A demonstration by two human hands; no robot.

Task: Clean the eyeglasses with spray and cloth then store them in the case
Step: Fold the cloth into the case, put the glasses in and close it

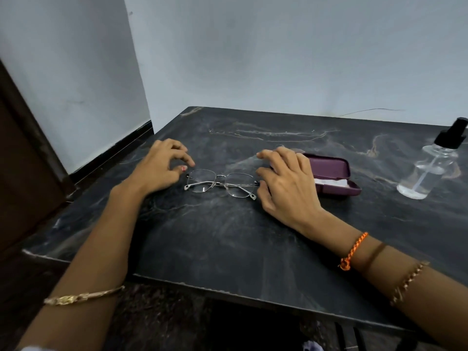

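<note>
Eyeglasses point(220, 183) lie folded on the table point(228, 236), between my hands. Left hand point(157, 168): grip released, fingertips just beside the left hinge. Right hand point(286, 183): fingers spread, touching the right hinge, nothing clasped yet. Recommendation: lift by the frame ends, off the lenses. Case point(334, 173) open beyond; spray bottle point(430, 168) far right.

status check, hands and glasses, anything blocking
Left hand open beside eyeglasses, right hand open at their other end. Eyeglasses folded on table. Case open, nothing blocking.
</note>
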